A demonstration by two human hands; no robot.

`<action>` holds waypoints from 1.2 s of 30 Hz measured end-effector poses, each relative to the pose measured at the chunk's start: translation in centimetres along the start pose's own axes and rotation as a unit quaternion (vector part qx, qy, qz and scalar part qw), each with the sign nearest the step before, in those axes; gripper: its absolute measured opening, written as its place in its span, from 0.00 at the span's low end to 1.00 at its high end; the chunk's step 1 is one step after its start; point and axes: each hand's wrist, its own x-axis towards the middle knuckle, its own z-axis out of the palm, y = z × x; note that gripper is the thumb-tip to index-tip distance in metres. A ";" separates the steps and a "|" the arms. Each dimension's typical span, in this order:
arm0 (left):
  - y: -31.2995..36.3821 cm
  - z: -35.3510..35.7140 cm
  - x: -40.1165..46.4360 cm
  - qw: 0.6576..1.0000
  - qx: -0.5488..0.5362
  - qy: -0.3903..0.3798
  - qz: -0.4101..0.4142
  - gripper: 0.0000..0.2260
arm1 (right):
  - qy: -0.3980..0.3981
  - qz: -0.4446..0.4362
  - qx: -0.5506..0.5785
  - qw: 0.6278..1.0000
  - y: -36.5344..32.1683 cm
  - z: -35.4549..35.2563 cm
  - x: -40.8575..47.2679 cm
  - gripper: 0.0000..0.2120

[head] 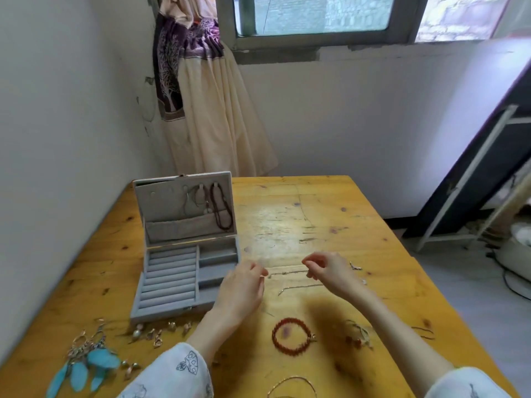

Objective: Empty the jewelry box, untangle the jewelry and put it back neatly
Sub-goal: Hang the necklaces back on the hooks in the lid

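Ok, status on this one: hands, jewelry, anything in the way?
Left hand and right hand pinch a thin chain, stretched between them. Jewelry box open, trays look empty. Red bead bracelet on table, clear of hands.

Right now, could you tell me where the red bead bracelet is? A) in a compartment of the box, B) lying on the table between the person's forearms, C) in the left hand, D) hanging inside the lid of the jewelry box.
B: the red bead bracelet lies flat on the wooden table, nearer the person than both hands and outside the jewelry box.
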 end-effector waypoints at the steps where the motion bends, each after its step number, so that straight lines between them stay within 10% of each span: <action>1: 0.6 0.5 0.1 1.000 0.013 -0.005 0.007 0.13 | 0.022 0.011 -0.020 0.999 1.0 -0.6 0.0 0.10; 21: 3.3 3.5 6.5 0.993 0.002 -0.122 0.006 0.03 | -0.032 -0.022 -0.272 0.961 5.7 -0.8 2.9 0.10; 28: 6.2 -2.5 4.9 0.957 -0.280 -0.080 -0.007 0.06 | -0.009 -0.031 0.046 0.998 1.9 -2.5 1.5 0.09; 36: 3.8 -9.9 -2.6 0.928 -0.359 0.075 -0.063 0.05 | -0.149 -0.051 0.278 0.948 -4.5 -3.8 -5.6 0.05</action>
